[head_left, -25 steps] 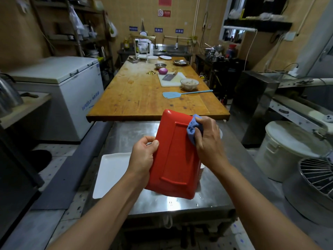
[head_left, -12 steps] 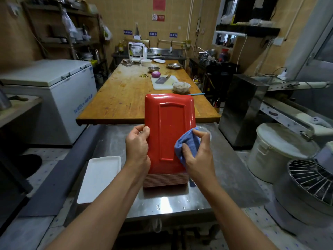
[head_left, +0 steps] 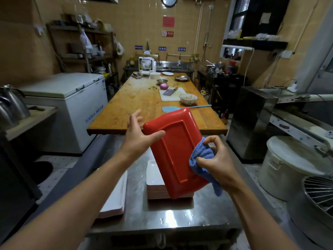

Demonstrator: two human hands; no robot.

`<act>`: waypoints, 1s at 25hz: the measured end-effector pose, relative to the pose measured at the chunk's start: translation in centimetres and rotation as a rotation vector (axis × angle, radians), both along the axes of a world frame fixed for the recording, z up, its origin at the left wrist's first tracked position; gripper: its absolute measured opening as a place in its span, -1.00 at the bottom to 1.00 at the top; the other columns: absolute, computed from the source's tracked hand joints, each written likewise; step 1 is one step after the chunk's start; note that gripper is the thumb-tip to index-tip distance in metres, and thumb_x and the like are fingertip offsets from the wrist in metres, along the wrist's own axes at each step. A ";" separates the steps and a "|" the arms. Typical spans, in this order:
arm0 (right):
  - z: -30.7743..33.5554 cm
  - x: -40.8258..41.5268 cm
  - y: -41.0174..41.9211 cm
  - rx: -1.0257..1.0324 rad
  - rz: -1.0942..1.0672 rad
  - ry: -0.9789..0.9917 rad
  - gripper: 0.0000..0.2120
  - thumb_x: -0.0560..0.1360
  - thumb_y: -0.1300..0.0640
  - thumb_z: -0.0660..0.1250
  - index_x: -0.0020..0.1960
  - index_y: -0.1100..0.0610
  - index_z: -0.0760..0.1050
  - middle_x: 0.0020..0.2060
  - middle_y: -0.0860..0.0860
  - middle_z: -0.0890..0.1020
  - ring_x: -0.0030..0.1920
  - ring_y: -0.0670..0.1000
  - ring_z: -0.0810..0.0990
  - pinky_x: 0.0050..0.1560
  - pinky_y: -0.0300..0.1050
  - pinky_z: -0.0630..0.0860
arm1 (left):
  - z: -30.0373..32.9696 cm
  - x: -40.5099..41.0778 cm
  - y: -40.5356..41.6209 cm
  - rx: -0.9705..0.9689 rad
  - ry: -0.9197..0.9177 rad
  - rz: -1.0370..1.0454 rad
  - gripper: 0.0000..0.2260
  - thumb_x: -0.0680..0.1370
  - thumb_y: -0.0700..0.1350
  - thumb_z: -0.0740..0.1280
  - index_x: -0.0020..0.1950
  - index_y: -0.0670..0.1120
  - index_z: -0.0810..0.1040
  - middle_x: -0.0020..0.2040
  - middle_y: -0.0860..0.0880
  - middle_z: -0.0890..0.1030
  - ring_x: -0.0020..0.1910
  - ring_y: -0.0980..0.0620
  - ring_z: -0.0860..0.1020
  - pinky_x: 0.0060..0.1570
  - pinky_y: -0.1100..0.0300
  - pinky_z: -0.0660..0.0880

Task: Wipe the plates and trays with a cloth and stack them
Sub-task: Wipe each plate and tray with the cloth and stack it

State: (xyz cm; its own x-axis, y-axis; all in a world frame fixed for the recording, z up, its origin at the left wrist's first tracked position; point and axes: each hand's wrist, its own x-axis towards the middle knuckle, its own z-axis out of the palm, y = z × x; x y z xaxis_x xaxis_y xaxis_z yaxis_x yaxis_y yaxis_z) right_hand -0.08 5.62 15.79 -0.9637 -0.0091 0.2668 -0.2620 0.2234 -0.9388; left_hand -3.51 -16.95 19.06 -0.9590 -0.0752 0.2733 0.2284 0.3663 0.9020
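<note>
On the far left of the steel table [head_left: 180, 219], a low pile of white trays [head_left: 115, 195] is lying flat near the edge. Just right of it, the person's left hand [head_left: 138, 136] is reaching to the upper left corner of the red tray [head_left: 177, 150]: the thumb is pressing on the tray's underside while the other fingers are spreading out straight behind the rim, so the hand is propping rather than gripping. The tray is being held tilted in the air, its bottom facing the camera, its lower end hanging just over a stack of plates [head_left: 158, 188] standing on the table. It looks like stiff, light plastic with a glossy, possibly damp surface, so it is likely to slip under a flat hand; the raised rim along the long edges seems the safest place to take hold, thumb on one face and fingers on the other. To the right, the right hand [head_left: 216, 159] is pinching a soft blue cloth [head_left: 201, 159] between curled fingers and thumb, and the cloth is lying against the tray's right edge, limp and folding over it.
</note>
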 end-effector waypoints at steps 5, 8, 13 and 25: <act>2.3 -0.3 1.3 0.168 0.230 -0.028 -0.58 0.27 0.50 0.36 -0.06 0.09 0.34 -0.34 0.05 0.56 -0.44 -0.02 0.49 -0.41 -0.12 0.46 | 4.3 -1.2 -0.9 -0.254 -0.207 -0.416 -0.40 0.17 0.08 0.53 0.17 0.04 0.47 0.03 0.02 0.62 0.03 -0.01 0.61 -0.08 0.15 0.56; 3.0 -0.6 1.2 0.195 0.275 -0.026 -0.60 0.29 0.51 0.34 -0.04 0.12 0.33 -0.27 0.22 0.55 -0.38 0.09 0.48 -0.33 0.01 0.44 | 3.4 -0.5 -0.9 -0.111 -0.259 -0.502 -0.53 0.19 -0.04 0.57 0.05 0.00 0.55 -0.11 -0.05 0.67 -0.16 -0.04 0.67 -0.25 0.18 0.60; 4.1 -1.2 -1.6 0.376 0.193 0.179 -0.68 0.38 0.30 0.35 0.01 0.05 0.32 -0.22 0.17 0.55 -0.34 0.13 0.52 -0.30 0.07 0.50 | 1.2 0.7 -0.2 0.073 -0.210 -0.489 -0.52 0.22 -0.18 0.58 0.11 -0.09 0.58 -0.10 -0.10 0.68 -0.16 -0.06 0.66 -0.14 0.12 0.62; 0.1 -2.7 -0.2 0.486 0.030 0.216 -0.81 0.52 0.24 0.22 0.10 0.06 0.33 -0.01 0.07 0.42 0.01 0.08 0.43 -0.09 -0.10 0.36 | -1.5 2.3 -3.4 0.481 -0.279 -0.261 -0.60 0.26 -0.18 0.45 0.09 -0.03 0.57 -0.07 -0.08 0.68 -0.14 -0.07 0.67 -0.24 0.08 0.62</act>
State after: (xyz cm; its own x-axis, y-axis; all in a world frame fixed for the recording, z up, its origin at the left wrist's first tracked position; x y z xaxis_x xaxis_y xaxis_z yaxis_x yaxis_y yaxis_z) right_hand -2.75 5.41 15.85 -0.8848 -0.2079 0.4171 -0.4508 0.6084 -0.6532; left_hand -1.21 -20.35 17.52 -0.9928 0.1195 0.0033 -0.0127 -0.1326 0.9911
